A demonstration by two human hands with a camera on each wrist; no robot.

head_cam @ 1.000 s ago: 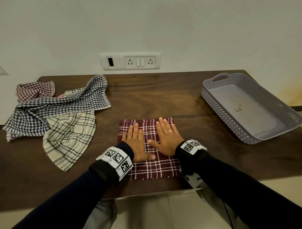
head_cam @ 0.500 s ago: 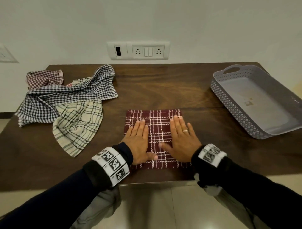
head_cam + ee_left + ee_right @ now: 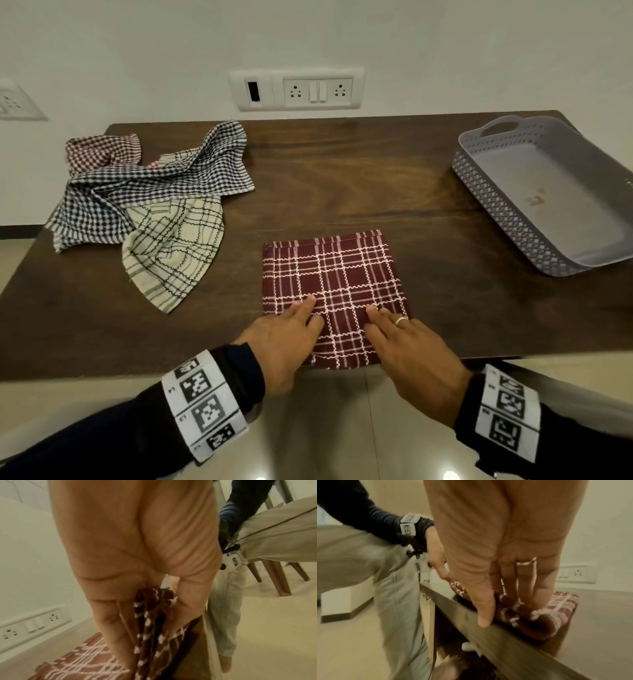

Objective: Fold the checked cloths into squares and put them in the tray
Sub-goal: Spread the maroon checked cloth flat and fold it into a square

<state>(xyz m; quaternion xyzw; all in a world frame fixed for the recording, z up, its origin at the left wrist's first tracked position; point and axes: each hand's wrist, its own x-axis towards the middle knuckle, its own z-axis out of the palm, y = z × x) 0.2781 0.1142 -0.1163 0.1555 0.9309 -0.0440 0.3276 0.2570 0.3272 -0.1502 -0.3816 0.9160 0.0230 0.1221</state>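
The dark red checked cloth (image 3: 334, 281) lies flat on the wooden table (image 3: 359, 178), near the front edge, and it looks folded into a neat shape close to a square. Both hands are on its near edge. The left hand (image 3: 284, 339) has its fingers on top, and in the left wrist view the thumb is tucked under, so it pinches the cloth's edge. The right hand (image 3: 407, 349) also has its fingers on top of the cloth; in the right wrist view its thumb sits at the table's front edge by the rolled-up near edge, so it seems to be taking hold there too, but I cannot tell how firm that grip is. I think this cloth is either about to get one more fold or about to be picked up. The grey tray (image 3: 493, 212) sits at the right side of the table, well apart from the red cloth, and nothing is in it, so no cloth has been put away. A lot is left to do. At the left side of the table lies a messy pile: a black and white checked cloth (image 3: 154, 185), a cream cloth with dark lines (image 3: 171, 253) partly under it, and a small red checked cloth (image 3: 102, 154) at the back. None of these is folded. Nothing lies on the table between the red cloth and the tray. A white socket plate (image 3: 296, 89) is on the wall behind.
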